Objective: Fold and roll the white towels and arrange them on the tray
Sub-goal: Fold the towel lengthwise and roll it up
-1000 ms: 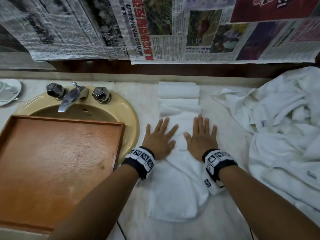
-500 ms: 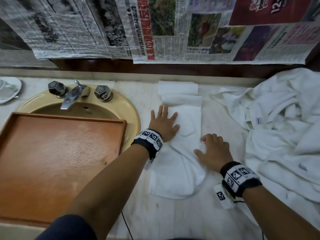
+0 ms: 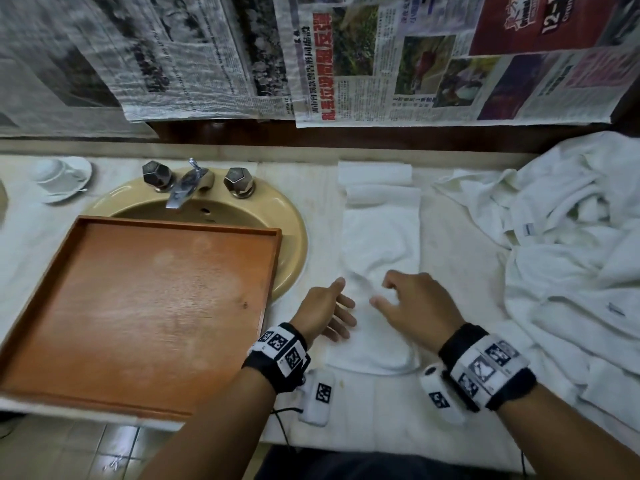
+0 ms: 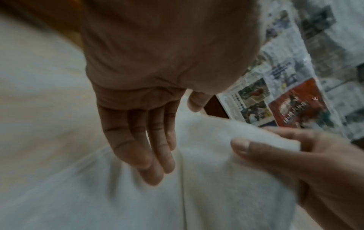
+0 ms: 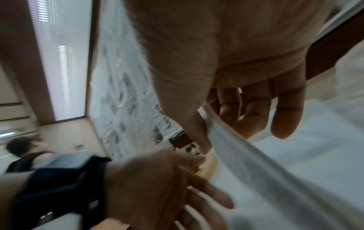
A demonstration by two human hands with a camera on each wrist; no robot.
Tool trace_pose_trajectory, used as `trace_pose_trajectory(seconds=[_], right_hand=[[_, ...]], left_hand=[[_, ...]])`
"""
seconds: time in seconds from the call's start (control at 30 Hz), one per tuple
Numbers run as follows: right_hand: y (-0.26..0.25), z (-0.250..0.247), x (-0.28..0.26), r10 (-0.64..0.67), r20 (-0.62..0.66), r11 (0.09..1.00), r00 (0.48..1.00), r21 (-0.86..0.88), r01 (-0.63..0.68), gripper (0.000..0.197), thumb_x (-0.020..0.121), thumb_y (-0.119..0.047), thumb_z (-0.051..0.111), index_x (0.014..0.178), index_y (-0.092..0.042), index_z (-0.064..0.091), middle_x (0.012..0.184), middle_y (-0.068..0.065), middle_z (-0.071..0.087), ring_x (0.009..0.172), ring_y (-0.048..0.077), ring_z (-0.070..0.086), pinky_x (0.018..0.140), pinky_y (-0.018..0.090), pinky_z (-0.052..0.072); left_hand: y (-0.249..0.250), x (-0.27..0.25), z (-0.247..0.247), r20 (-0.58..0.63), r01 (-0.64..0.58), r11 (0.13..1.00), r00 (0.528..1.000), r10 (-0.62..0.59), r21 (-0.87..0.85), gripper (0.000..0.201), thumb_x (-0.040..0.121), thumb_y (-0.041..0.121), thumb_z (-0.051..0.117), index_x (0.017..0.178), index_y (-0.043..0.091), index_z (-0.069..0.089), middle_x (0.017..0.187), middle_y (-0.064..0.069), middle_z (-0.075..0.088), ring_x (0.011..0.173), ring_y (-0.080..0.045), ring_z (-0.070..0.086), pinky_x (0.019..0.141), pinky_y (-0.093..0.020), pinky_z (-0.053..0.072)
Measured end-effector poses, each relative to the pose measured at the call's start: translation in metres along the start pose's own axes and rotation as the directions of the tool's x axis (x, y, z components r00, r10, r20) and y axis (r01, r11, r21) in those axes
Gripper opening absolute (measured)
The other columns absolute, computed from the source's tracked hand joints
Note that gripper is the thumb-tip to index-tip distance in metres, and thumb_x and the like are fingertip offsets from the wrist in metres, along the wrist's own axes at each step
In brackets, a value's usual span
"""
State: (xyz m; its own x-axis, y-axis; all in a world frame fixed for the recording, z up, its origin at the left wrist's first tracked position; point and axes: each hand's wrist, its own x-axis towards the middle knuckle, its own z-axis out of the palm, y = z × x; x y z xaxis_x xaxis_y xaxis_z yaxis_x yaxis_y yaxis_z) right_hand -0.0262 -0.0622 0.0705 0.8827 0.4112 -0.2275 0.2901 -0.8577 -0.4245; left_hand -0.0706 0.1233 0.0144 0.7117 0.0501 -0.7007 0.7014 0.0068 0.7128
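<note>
A long, narrow folded white towel [image 3: 381,244] lies on the counter, running away from me, with its far end turned over [image 3: 377,195]. My left hand [image 3: 325,310] is at the towel's left edge near the close end, fingers straight [image 4: 141,147] just over the cloth. My right hand [image 3: 412,303] pinches a raised fold of the towel [image 4: 262,137] between thumb and fingers [image 5: 199,132]. The wooden tray [image 3: 138,306] sits to the left over the sink, with nothing in it.
A loose heap of white towels [image 3: 571,254] fills the counter's right side. The beige sink [image 3: 291,230] with its faucet [image 3: 183,188] is behind the tray. A cup on a saucer [image 3: 59,178] stands far left. Newspaper [image 3: 381,64] covers the wall.
Both hands have drawn back toward the towel's near end. The right hand, flat on the cloth a second ago, now pinches up a fold. The left hand has left the towel's middle.
</note>
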Motion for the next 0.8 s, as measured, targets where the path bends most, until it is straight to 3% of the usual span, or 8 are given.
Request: trace_pose_trajectory(seconds=[0.13,0.17,0.23,0.33,0.47,0.6,0.7,0.8], right_hand=[[-0.025,0.037,-0.024,-0.155,0.135,0.987,0.979,-0.025,0.16,0.021,0.092,-0.044,0.061,0.104,-0.026,0.061,0.095,-0.009,0.062,0.088,0.017,0.06,0.071,0.033,0.046],[-0.021,0.048,-0.027,-0.154,0.181,0.985,0.971,-0.046,0.165,0.023,0.093,-0.042,0.06,0.109,-0.025,0.059,0.103,-0.007,0.061,0.093,0.017,0.059,0.074,0.034,0.047],[-0.006,0.065,-0.034,-0.126,0.25,0.984,0.96,-0.094,0.154,0.029,0.095,-0.038,0.057,0.12,-0.023,0.056,0.116,-0.004,0.056,0.103,0.018,0.057,0.081,0.035,0.048],[0.017,0.079,-0.047,-0.114,0.284,0.973,0.952,-0.164,0.165,0.04,0.092,-0.033,0.058,0.13,-0.023,0.049,0.125,-0.003,0.047,0.112,0.02,0.048,0.087,0.033,0.045],[0.033,0.083,-0.056,-0.167,0.244,0.965,0.955,-0.159,0.209,0.033,0.09,-0.01,0.052,0.122,-0.018,0.057,0.117,0.001,0.052,0.105,0.023,0.052,0.079,0.033,0.046],[0.035,0.081,-0.062,-0.329,0.194,0.944,0.924,0.034,0.329,0.029,0.09,-0.007,0.053,0.114,-0.013,0.067,0.103,0.002,0.059,0.09,0.022,0.06,0.074,0.035,0.052],[0.039,0.078,-0.065,-0.319,0.267,0.942,0.909,-0.017,0.335,0.033,0.093,-0.016,0.052,0.124,-0.017,0.061,0.112,0.0,0.055,0.099,0.02,0.056,0.08,0.036,0.051],[0.047,0.078,-0.066,-0.231,0.346,0.951,0.909,-0.116,0.286,0.038,0.093,-0.01,0.047,0.129,-0.019,0.056,0.118,0.001,0.051,0.101,0.023,0.054,0.08,0.035,0.049]], left_hand=[[-0.012,0.005,0.006,0.094,0.107,0.985,0.991,-0.095,-0.134,0.078,0.093,0.07,0.048,0.111,-0.003,0.066,0.087,-0.018,0.067,0.065,-0.032,0.069,0.072,-0.05,0.062],[-0.013,0.007,0.007,0.11,0.124,0.975,0.988,-0.105,-0.187,0.078,0.091,0.071,0.05,0.109,-0.002,0.068,0.089,-0.017,0.064,0.064,-0.029,0.069,0.073,-0.05,0.062],[-0.009,0.004,0.008,0.138,0.149,0.947,0.984,-0.114,-0.283,0.076,0.094,0.072,0.044,0.109,0.001,0.071,0.094,-0.016,0.065,0.065,-0.026,0.068,0.061,-0.034,0.06],[-0.013,0.005,0.008,0.057,0.129,0.973,0.991,-0.12,-0.194,0.065,0.095,0.062,0.053,0.101,0.0,0.073,0.091,-0.012,0.071,0.068,-0.026,0.067,0.058,-0.027,0.05],[-0.024,0.017,0.012,-0.105,0.081,0.997,0.991,-0.082,-0.009,0.032,0.092,0.021,0.071,0.102,-0.008,0.067,0.106,-0.026,0.071,0.079,-0.031,0.067,0.065,-0.034,0.051],[-0.028,0.028,0.015,-0.173,0.011,0.991,0.985,0.012,0.135,0.024,0.089,0.019,0.073,0.094,-0.004,0.068,0.106,-0.027,0.071,0.099,-0.04,0.069,0.087,-0.048,0.058],[-0.032,0.03,0.016,-0.184,-0.002,0.986,0.982,0.034,0.169,0.014,0.09,0.017,0.071,0.083,0.007,0.063,0.095,-0.021,0.069,0.09,-0.034,0.067,0.092,-0.051,0.056],[-0.03,0.025,0.016,-0.186,-0.008,0.983,0.982,0.042,0.182,0.015,0.091,0.016,0.071,0.081,0.011,0.06,0.09,-0.014,0.065,0.085,-0.028,0.063,0.09,-0.048,0.057]])
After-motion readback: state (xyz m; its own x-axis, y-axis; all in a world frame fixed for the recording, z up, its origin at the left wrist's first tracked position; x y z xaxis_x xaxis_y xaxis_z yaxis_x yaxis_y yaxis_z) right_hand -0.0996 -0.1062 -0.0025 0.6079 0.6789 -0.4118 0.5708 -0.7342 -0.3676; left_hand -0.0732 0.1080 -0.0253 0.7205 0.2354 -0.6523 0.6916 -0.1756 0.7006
